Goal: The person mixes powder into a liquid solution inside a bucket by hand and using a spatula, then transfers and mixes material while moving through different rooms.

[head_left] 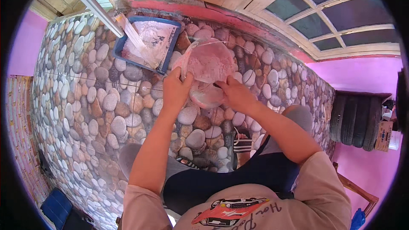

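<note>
A pail [211, 59], its inside smeared pale pink, leans on the pebble-patterned floor in front of me. Its thin wire handle arcs off to the right. My left hand [178, 86] is closed on the pail's left rim, thumb on the near side. At the near rim, my right hand [234, 93] is closed around a small dark piece that looks like a tool's handle; the rest of it is hidden. Just below the rim is a pale, rounded surface [206, 96]; I cannot tell whether it is the pail's wall or a separate bowl.
A blue tray [170, 44] with pink-white residue sits beyond the pail, to the left. A pale flat strip [138, 42] lies in it; a grey pole [91, 2] reaches its edge. Wood-framed windows [324, 12] line the far side. Several tyres [353, 119] stand right.
</note>
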A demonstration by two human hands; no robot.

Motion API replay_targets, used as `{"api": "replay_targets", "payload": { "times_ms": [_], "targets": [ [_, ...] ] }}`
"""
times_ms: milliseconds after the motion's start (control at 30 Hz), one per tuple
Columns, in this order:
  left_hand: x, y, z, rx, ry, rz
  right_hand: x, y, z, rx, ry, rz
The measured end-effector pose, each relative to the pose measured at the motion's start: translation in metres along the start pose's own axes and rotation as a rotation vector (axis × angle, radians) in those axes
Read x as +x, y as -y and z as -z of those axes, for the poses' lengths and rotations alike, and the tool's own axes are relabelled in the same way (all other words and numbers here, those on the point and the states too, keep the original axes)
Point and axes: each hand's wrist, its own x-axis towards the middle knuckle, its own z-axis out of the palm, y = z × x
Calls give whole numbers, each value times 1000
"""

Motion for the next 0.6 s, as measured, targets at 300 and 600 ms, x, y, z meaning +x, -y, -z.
{"api": "replay_targets", "payload": {
  "times_ms": [300, 600],
  "targets": [
    [2, 8, 0, -1, -28, -4, 3, -7, -9, -81, 28, 85],
    [5, 4, 1, 0, -33, -9, 14, -18, -13, 120, -83, -50]
  ]
}}
